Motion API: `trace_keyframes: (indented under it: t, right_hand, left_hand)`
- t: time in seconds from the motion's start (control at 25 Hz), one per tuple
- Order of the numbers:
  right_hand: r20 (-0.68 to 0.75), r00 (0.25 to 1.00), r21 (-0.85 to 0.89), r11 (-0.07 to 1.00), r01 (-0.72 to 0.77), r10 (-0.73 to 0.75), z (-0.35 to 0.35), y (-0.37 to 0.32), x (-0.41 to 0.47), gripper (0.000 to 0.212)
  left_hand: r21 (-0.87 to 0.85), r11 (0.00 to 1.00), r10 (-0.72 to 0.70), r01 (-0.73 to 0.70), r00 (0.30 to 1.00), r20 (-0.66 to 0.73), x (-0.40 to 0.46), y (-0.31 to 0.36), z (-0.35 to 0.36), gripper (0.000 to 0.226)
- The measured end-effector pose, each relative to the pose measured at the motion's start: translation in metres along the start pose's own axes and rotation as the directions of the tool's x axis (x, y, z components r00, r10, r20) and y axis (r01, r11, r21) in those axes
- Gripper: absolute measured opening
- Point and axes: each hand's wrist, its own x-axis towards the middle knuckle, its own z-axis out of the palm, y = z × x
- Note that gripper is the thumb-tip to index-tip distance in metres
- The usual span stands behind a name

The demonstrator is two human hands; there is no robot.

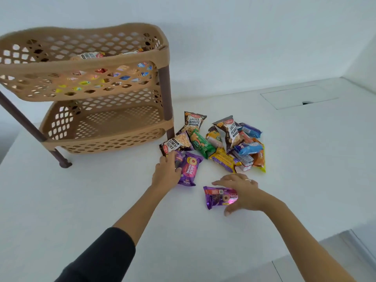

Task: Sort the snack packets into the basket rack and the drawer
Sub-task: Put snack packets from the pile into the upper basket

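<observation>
left hand (165,173): fingers closing on the edge of a purple packet (189,168), which lies flat on the bench (101,200)
right hand (242,192): spread over a second purple packet (218,197), thumb and fingers at its sides, packet not lifted
basket rack (85,88): two tiers, on the bench left of the pile; top tier holds several packets, lower tier looks empty
pile (227,143): loose snacks just right of the rack foot, peanut bags (193,121), a green packet (201,142), blue, yellow and orange ones
drawer: none clearly in view, can't tell what's in it
progress: early to midway, top tier partly filled, most packets unsorted
left to do: both purple packets, the whole pile
</observation>
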Motion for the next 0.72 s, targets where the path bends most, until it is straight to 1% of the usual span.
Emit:
trace_keyframes:
  t: [0.04,0.08,0.16,0.2,0.28,0.36,0.44,0.52,0.6,0.68,0.72]
  right_hand:
    - [0.024,1.0,-0.068,0.998,-0.005,0.007,0.003,0.003,-0.001,0.083]
    - [0.015,1.0,-0.129,0.992,-0.006,0.008,0.005,0.004,-0.001,0.083]
    - [-0.073,0.997,-0.188,0.982,-0.014,0.0,0.008,0.005,0.001,0.07]
    - [-0.114,0.994,-0.178,0.984,-0.014,-0.006,0.008,0.004,0.001,0.063]
    - [-0.147,0.989,-0.08,0.997,0.007,-0.019,0.002,-0.002,0.001,0.054]
    - [-0.172,0.984,0.069,0.995,0.067,-0.055,-0.014,-0.018,-0.004,0.05]
    - [-0.205,0.976,0.207,0.971,0.117,-0.073,-0.039,-0.04,-0.006,0.052]
    - [-0.278,0.958,0.293,0.944,0.154,-0.07,-0.069,-0.062,-0.005,0.058]
    - [-0.408,0.907,0.317,0.917,0.243,-0.1,-0.099,-0.089,-0.002,0.059]
    - [-0.524,0.841,0.35,0.866,0.357,-0.135,-0.128,-0.12,0.003,0.06]
    - [-0.57,0.808,0.366,0.833,0.414,-0.151,-0.144,-0.139,0.007,0.053]
  left_hand:
    - [-0.002,1.0,-0.012,0.012,1.0,-0.001,0.001,-0.003,0.0,0.06]
    - [0.002,1.0,-0.022,0.022,1.0,-0.003,0.001,-0.005,0.0,0.067]
    - [-0.008,0.999,-0.035,0.035,0.999,-0.004,0.0,-0.009,-0.002,0.069]
    - [-0.033,0.999,-0.042,0.041,0.999,-0.008,-0.002,-0.01,-0.004,0.066]
    - [-0.109,0.994,-0.037,0.033,0.999,-0.033,-0.011,-0.01,-0.013,0.057]
    - [-0.175,0.984,0.003,-0.016,0.998,-0.07,-0.022,-0.006,-0.031,0.05]
    - [-0.199,0.975,0.075,-0.1,0.989,-0.125,-0.031,-0.001,-0.06,0.044]
    - [-0.221,0.954,0.155,-0.203,0.964,-0.216,-0.039,0.003,-0.098,0.035]
    - [-0.252,0.929,0.194,-0.271,0.937,-0.292,-0.046,0.004,-0.144,0.025]
    - [-0.28,0.914,0.209,-0.295,0.931,-0.299,-0.052,0.007,-0.195,0.026]
    - [-0.285,0.909,0.221,-0.304,0.932,-0.288,-0.054,0.007,-0.222,0.026]
